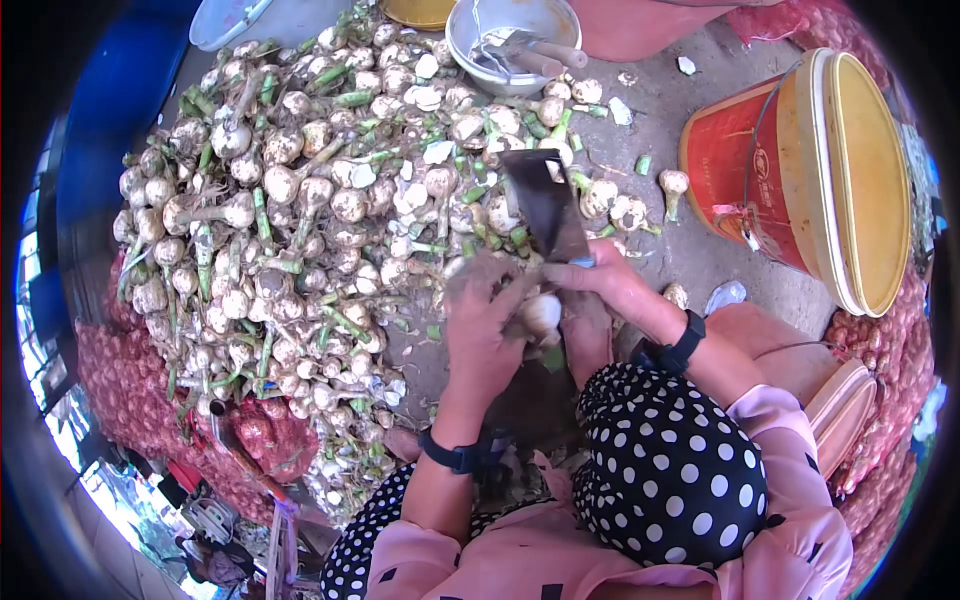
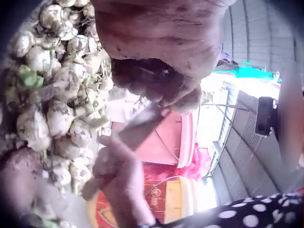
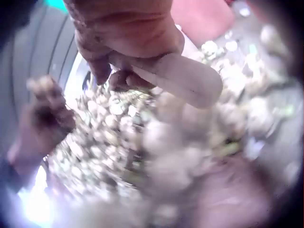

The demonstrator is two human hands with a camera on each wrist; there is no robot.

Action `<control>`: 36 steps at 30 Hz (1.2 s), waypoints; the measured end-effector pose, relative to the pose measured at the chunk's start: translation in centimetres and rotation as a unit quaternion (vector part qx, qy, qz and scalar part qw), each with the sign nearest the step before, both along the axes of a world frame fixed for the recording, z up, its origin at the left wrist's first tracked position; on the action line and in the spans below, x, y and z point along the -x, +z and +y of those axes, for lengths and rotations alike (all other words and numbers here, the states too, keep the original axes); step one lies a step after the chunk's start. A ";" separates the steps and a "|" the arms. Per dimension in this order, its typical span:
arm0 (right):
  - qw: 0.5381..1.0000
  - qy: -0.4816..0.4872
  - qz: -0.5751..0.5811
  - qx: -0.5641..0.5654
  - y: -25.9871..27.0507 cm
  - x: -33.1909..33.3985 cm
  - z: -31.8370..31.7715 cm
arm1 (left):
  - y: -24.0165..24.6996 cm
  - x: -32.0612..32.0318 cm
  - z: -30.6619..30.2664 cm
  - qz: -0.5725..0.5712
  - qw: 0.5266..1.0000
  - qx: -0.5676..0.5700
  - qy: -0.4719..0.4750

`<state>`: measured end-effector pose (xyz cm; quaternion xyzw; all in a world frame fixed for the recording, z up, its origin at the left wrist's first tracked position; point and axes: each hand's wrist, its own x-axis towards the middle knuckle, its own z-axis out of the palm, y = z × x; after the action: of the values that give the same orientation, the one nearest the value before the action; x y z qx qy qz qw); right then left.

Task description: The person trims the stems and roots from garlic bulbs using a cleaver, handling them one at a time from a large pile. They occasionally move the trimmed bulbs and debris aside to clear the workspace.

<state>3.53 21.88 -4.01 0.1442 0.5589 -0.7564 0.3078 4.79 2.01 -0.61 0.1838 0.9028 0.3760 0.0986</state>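
Pink clothing (image 1: 460, 575) fills the bottom of the frame as a person's left hand (image 1: 483, 330), near centre, curls its blurred fingers round a garlic bulb (image 1: 542, 315) showing at their right. Just beside it, the right hand (image 1: 605, 282) grips a dark cleaver (image 1: 541, 195), blade upward in frame. Heaped garlic (image 1: 300, 215) covers the upper left.

Bare forearms (image 1: 724, 362) angle inward, so the hands end up pretty near each other. The bare, dirt-smudged left grip (image 1: 484, 328) has curled fingers, kinda blurry up top; the bare right grip (image 1: 608, 281) is curled too.
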 end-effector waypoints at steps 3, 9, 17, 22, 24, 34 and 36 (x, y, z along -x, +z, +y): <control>0.999 0.009 0.038 0.020 0.4 0.4 -0.4 | 0.5 0.1 2.4 0.105 0.972 -0.022 0.209; 0.951 0.061 0.249 -0.174 0.9 -0.1 -2.1 | -1.6 -2.7 2.8 -0.406 0.692 -0.467 0.371; 0.851 0.072 0.352 -0.382 -4.3 0.2 1.6 | 0.0 -0.2 -0.4 -0.092 0.973 -0.191 0.093; 0.948 -0.032 0.166 -0.269 -3.4 0.1 2.6 | -8.6 -5.5 -10.4 -0.192 0.942 0.073 0.265; 0.951 -0.029 0.163 -0.261 -3.1 0.0 1.8 | -10.8 -9.4 -9.2 -0.295 0.912 0.141 0.248; 0.926 0.097 0.241 -0.274 -2.4 -0.9 -0.4 | -13.9 -8.5 -7.7 -0.503 0.710 -0.318 0.377; 0.905 0.110 0.312 -0.266 -2.2 -1.2 -1.0 | -10.4 -7.9 -6.5 -0.434 0.690 -0.447 0.369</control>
<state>4.74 20.83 -6.22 -0.0857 0.8192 -0.5471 0.1492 12.66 -4.47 -10.99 -0.3249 0.4802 0.7789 0.2389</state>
